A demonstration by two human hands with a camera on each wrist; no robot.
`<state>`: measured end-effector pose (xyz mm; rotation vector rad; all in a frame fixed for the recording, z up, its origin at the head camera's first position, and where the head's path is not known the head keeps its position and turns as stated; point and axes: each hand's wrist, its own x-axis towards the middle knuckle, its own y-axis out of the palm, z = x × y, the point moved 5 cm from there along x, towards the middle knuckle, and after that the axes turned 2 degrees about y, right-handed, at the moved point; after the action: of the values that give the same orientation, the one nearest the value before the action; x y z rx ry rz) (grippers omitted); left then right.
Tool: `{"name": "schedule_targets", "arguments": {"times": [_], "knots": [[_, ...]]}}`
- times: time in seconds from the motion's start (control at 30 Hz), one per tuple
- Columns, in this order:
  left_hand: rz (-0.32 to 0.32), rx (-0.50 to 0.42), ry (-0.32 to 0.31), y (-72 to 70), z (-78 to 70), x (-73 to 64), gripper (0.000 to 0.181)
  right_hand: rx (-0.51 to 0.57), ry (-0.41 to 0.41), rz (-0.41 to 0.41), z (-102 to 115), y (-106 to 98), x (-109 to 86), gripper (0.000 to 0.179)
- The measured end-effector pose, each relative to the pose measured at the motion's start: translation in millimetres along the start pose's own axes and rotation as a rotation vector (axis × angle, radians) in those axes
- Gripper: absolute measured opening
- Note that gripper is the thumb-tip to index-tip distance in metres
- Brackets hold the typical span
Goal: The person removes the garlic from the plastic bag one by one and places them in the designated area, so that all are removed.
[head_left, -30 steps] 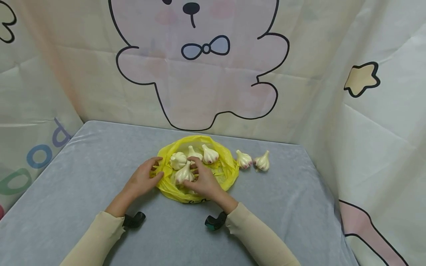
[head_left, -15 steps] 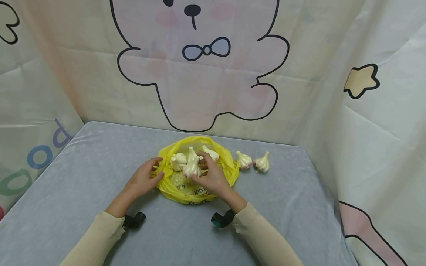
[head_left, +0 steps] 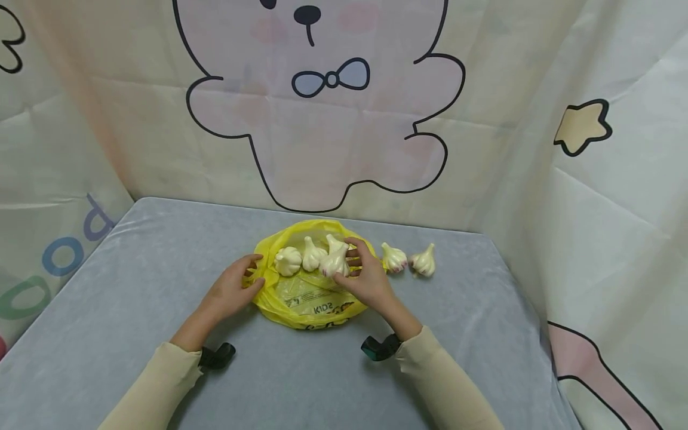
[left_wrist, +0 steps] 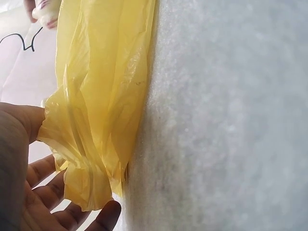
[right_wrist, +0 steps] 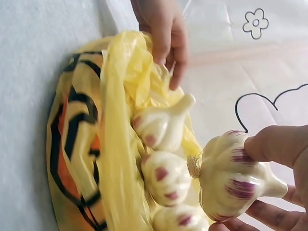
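Observation:
My right hand point(head_left: 369, 278) pinches a garlic bulb point(right_wrist: 233, 178) between thumb and fingers, above the right half of a yellow plastic bag point(head_left: 295, 313). White with purple streaks, this bulb shows its dry root tuft in the right wrist view. Inside the open bag sit other bulbs: one at the left point(head_left: 288, 261), one beside it point(head_left: 313, 257), and a third mostly hidden behind the held bulb. At the bag's left rim, my left hand point(head_left: 233, 288) holds the crumpled plastic edge; the left wrist view shows it between thumb and loosely curved fingers.
Two more garlic bulbs lie on the grey cloth right of the bag, a nearer one point(head_left: 395, 258) and a farther one point(head_left: 423, 261). The cloth-covered table point(head_left: 457, 334) ends at a printed curtain point(head_left: 344, 149) behind and at both sides.
My right hand has lifted the garlic bulb from the bag's front left and carried it right, uncovering the printed plastic at the bag's front. The left hand stays at the rim.

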<state>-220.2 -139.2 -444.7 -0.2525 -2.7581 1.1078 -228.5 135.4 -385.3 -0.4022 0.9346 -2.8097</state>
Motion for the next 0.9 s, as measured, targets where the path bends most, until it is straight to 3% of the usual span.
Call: {"name": "schedule_targets", "arguments": {"times": [0.37, 0.73, 0.9], "knots": [[-0.007, -0.007, 0.021, -0.4, 1.9, -0.2, 0.054, -0.013, 0.02, -0.042, -8.4, -26.4, -2.2, 0.071], [-0.011, -0.002, 0.011, -1.5, 1.9, -1.1, 0.054, -0.048, -0.013, -0.097, -14.6, -49.5, -8.5, 0.072], [-0.012, -0.005, 0.017, -2.3, 1.6, -1.9, 0.053, -0.048, 0.017, -0.102, -20.0, -59.5, -13.0, 0.072]]}}
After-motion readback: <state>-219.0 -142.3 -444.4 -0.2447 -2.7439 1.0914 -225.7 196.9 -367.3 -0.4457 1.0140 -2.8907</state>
